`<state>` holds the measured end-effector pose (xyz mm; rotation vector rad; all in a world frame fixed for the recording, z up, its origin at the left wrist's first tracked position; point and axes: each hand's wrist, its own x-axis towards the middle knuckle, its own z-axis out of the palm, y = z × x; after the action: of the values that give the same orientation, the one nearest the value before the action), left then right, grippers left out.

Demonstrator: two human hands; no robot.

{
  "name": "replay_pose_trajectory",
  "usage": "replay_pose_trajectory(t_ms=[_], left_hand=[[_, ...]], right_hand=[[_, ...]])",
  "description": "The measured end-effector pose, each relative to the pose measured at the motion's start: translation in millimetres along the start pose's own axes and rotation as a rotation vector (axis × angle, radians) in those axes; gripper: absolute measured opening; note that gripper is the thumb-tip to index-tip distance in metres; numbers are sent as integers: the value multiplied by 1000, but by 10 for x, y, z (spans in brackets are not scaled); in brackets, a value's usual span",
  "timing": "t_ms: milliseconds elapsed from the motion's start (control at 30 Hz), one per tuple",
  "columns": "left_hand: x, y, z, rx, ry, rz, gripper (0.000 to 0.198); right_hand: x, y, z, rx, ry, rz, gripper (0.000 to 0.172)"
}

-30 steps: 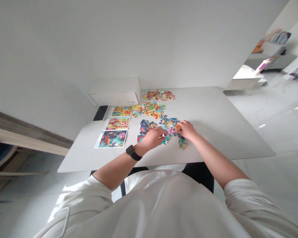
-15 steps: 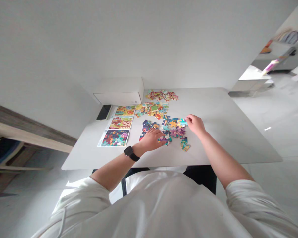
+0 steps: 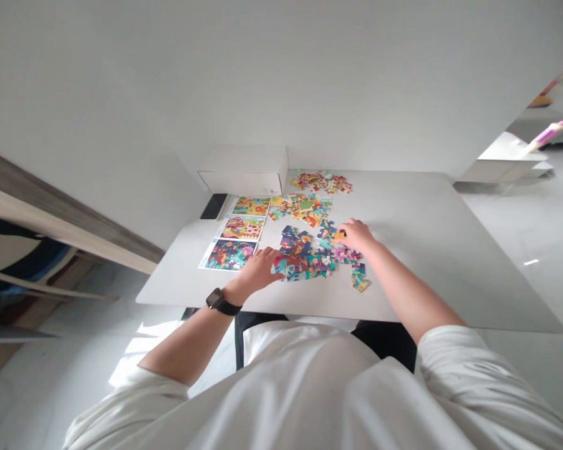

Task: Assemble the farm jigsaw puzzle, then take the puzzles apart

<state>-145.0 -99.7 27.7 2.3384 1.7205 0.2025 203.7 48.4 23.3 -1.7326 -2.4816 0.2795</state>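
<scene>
A partly joined jigsaw puzzle (image 3: 313, 265) in dark blue, teal and purple lies in front of me. At its left edge my left hand (image 3: 261, 269) rests with thumb and fingers apart, touching the red and teal corner. My right hand (image 3: 357, 236) is at the upper right of the puzzle, fingers bent down onto an orange puzzle piece (image 3: 339, 235); the fingers partly cover the pieces there. A short strip of teal and yellow pieces (image 3: 359, 279) extends toward me at the lower right.
A picture sheet (image 3: 231, 255) with three printed scenes lies left of the puzzle. Beyond are a yellow-orange pile of pieces (image 3: 303, 207), a red-pink pile (image 3: 322, 181), a phone (image 3: 214, 206) and a white box (image 3: 243, 182) against the wall.
My left hand has moved left from over the puzzle to its left edge, uncovering pieces. My right hand has shifted inward over the upper right pieces. The camera view has turned slightly left.
</scene>
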Motion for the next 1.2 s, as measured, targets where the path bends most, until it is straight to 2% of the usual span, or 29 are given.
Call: replay_pose_trajectory(t_ms=[100, 200, 267, 367, 433, 500, 567, 733, 867, 1000, 1067, 1133, 1200], left_hand=[[-83, -23, 12, -40, -27, -15, 59], [-117, -60, 23, -85, -17, -3, 60], [-118, -76, 35, -86, -7, 5, 59], [-90, -67, 58, -71, -2, -12, 64], [-52, -46, 75, -60, 8, -31, 72], [-2, -26, 91, -59, 18, -40, 75], [54, -16, 107, -69, 19, -33, 73], [152, -36, 135, -99, 8, 28, 64], [164, -104, 119, -93, -1, -47, 68], [177, -217, 105, -91, -34, -143, 76], [191, -271, 104, -99, -49, -175, 76], [204, -313, 101, -97, -71, -214, 73], [209, -340, 88, -73, -77, -239, 63]], right_hand=[[70, -2, 1, 61, 33, 5, 24], [46, 33, 3, 164, 168, -34, 7], [-18, 45, 29, 181, 218, -94, 7], [-133, 99, 94, 160, 152, -172, 9], [-187, 194, 127, 142, 162, -86, 15], [-213, 323, 137, 98, 195, 80, 23], [-221, 443, 131, 41, 149, 191, 27], [-214, 567, 92, 91, 13, 205, 27], [-209, 591, 24, 297, -40, 252, 24], [-197, 591, -39, 575, -10, 248, 30], [-188, 555, -56, 667, 17, 225, 27], [-187, 492, -66, 677, 80, 188, 20], [-204, 410, -67, 604, 197, 104, 19]])
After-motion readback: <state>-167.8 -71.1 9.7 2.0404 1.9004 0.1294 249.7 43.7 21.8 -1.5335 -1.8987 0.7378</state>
